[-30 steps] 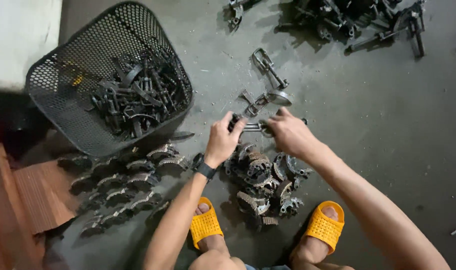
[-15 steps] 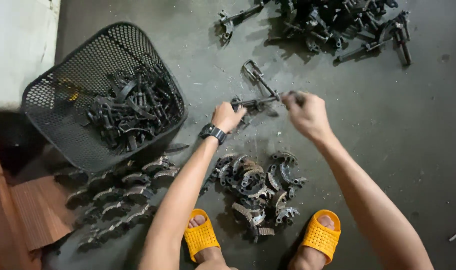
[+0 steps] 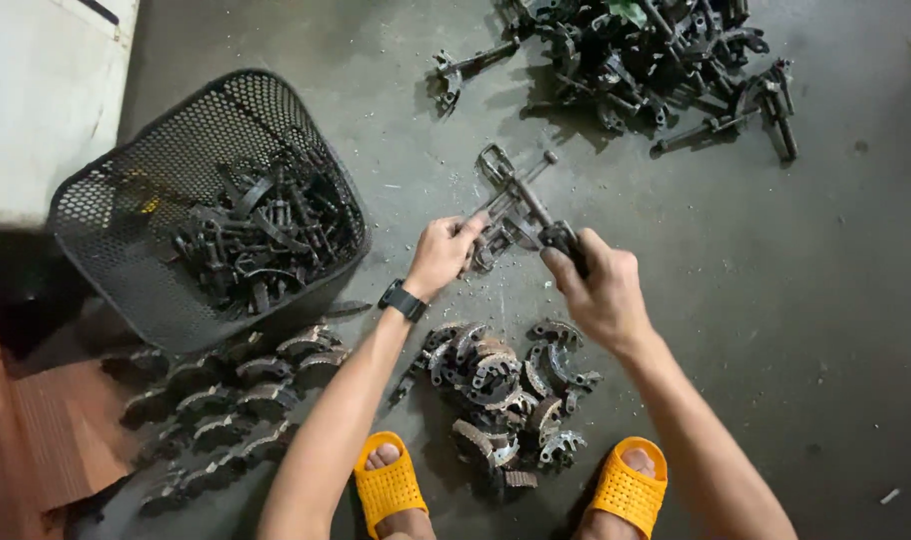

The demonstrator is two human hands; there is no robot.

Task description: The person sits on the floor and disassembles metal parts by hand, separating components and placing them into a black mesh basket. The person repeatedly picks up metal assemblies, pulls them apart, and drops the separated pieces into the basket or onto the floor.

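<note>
My left hand (image 3: 444,252), with a black watch (image 3: 403,300) on the wrist, grips a dark metal part (image 3: 488,240) resting on the concrete floor. My right hand (image 3: 598,283) is closed on the dark handle of a slim tool (image 3: 538,210), and its shaft reaches up-left across a greasy metal assembly (image 3: 500,170) lying just beyond the left hand. A pile of curved, rusty brake-shoe-like parts (image 3: 501,385) lies between my feet in orange sandals (image 3: 388,487).
A black mesh basket (image 3: 106,200) holding dark metal parts stands at the left. Rows of curved parts (image 3: 226,390) lie below it. A heap of greasy metal assemblies (image 3: 636,60) sits at the top. A pale wall or block (image 3: 36,90) is at far left.
Both hands have stayed on the part and the tool while the view shifted. The right hand has drawn back toward me and now holds the tool's shaft angled up-left instead of level.
</note>
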